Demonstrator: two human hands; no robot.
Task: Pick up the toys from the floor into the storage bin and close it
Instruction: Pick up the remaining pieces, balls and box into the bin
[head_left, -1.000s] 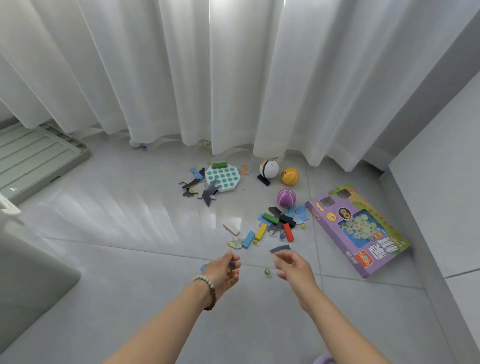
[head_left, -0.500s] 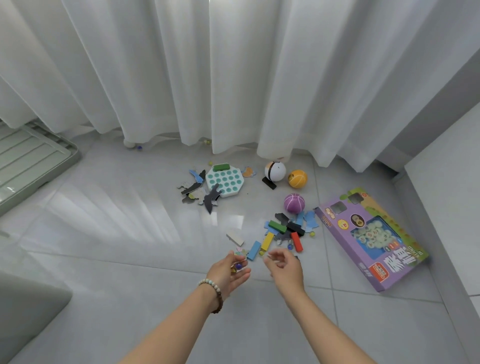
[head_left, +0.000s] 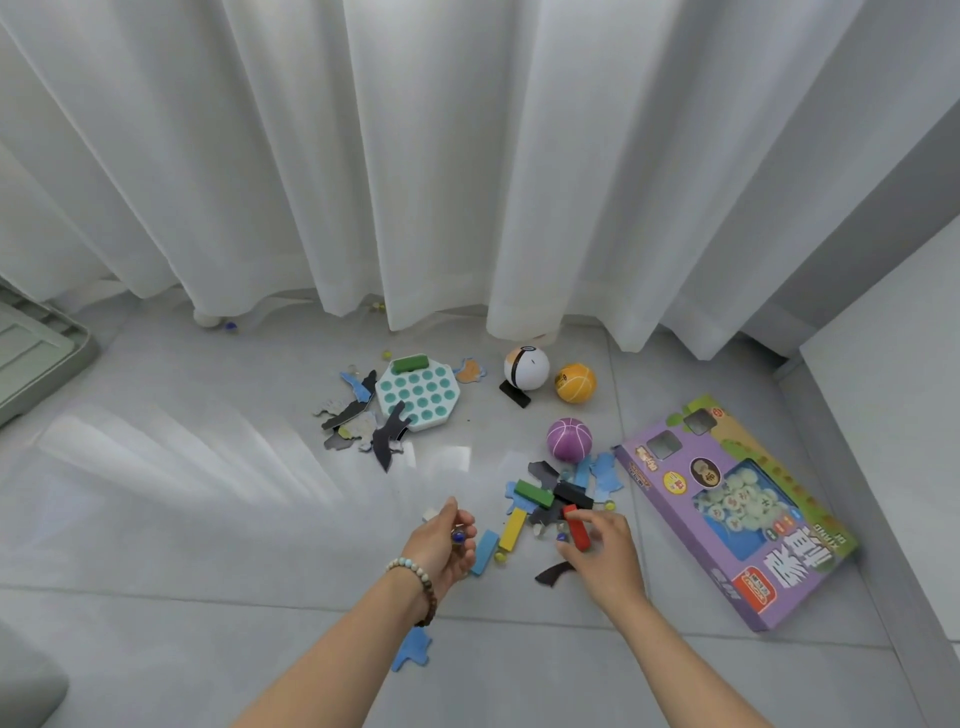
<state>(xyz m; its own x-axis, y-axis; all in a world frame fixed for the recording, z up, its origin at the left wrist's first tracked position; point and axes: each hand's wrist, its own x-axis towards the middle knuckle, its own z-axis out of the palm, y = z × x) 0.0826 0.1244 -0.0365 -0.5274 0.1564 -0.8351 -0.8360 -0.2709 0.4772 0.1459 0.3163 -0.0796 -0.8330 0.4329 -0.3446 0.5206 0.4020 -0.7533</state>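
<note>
Head view, right hand (head_left: 605, 551) on red block (head_left: 577, 527) (floor)

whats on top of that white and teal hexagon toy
A green block lies on the far edge of the white and teal hexagon toy. A dark puzzle piece overlaps its near edge. Anything beneath the toy is hidden.
</note>
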